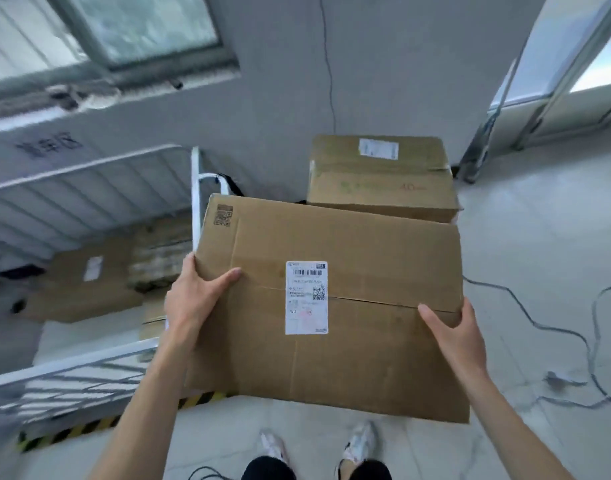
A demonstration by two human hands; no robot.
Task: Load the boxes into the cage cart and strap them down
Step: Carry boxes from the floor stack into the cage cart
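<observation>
The left hand (pixel 196 299) and right hand (pixel 456 337) clasp the large box (pixel 331 299) by its sides, fingers wrapped around its edges. The cage cart (pixel 89 216) stands at nine o'clock; swinging over, the box could clip its post (pixel 195 188).

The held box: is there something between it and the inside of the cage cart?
The cart's white corner post stands right at the box's left edge, gripped by the left hand and right hand.
</observation>
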